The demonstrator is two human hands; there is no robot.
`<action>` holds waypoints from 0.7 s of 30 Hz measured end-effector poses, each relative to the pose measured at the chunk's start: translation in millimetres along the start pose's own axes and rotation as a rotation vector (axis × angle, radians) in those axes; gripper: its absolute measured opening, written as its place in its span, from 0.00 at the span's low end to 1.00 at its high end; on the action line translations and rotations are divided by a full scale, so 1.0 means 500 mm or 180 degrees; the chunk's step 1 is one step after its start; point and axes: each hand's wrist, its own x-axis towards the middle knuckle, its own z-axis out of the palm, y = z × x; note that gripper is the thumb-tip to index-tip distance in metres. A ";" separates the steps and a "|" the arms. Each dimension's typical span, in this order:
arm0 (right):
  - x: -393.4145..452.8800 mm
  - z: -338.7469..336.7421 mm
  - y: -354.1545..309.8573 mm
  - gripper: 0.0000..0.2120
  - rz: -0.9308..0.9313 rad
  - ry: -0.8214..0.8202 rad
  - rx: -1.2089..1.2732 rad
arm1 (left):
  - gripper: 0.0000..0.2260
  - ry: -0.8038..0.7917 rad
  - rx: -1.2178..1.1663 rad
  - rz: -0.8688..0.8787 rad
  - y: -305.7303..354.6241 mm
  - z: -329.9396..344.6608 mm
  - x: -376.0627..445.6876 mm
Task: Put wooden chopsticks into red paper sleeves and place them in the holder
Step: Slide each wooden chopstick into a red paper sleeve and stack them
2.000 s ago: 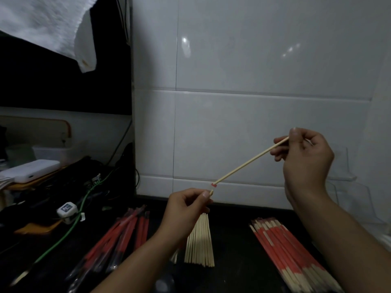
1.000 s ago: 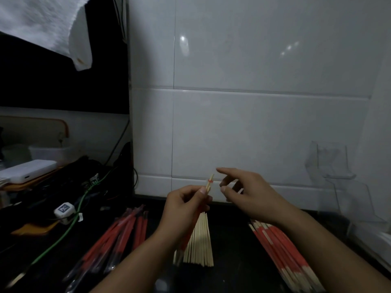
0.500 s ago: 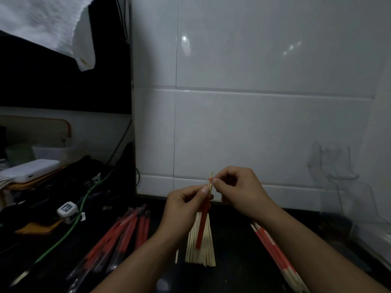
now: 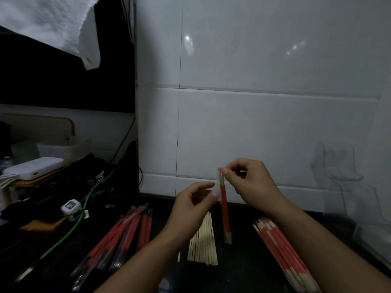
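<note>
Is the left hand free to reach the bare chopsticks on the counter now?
Probably yes: the left hand looks empty and hovers right above the bare chopsticks, nothing between.

you face a white glossy tiled wall (image 4: 264, 127) with grey grout lines and small light glints up top. dim light overall. dark black desk (image 4: 243, 275) below. left of the wall corner a dark opening (image 4: 63, 81), white towel (image 4: 48, 22) hanging at upper left. left side clutter: white power bank (image 4: 33, 168), green cable (image 4: 69, 231), black cables, clear plastic tub (image 4: 57, 151), small white plug with a printed code (image 4: 70, 207).
</note>
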 end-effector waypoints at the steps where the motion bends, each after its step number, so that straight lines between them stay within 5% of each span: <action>1: 0.000 0.000 0.000 0.07 0.0002 0.0063 0.0037 | 0.13 -0.0079 0.0168 -0.0005 -0.003 0.004 0.000; 10: -0.018 -0.011 -0.007 0.02 0.0033 -0.0030 0.0543 | 0.02 -0.0450 0.0605 0.0045 -0.022 0.014 -0.007; 14: -0.019 -0.022 -0.001 0.16 -0.0520 -0.0088 -0.0020 | 0.03 -0.0469 0.0521 0.0003 -0.017 0.014 -0.005; 21: -0.023 -0.011 0.012 0.13 -0.0812 -0.0441 -0.0558 | 0.04 -0.0521 0.0482 0.0003 -0.023 0.016 -0.010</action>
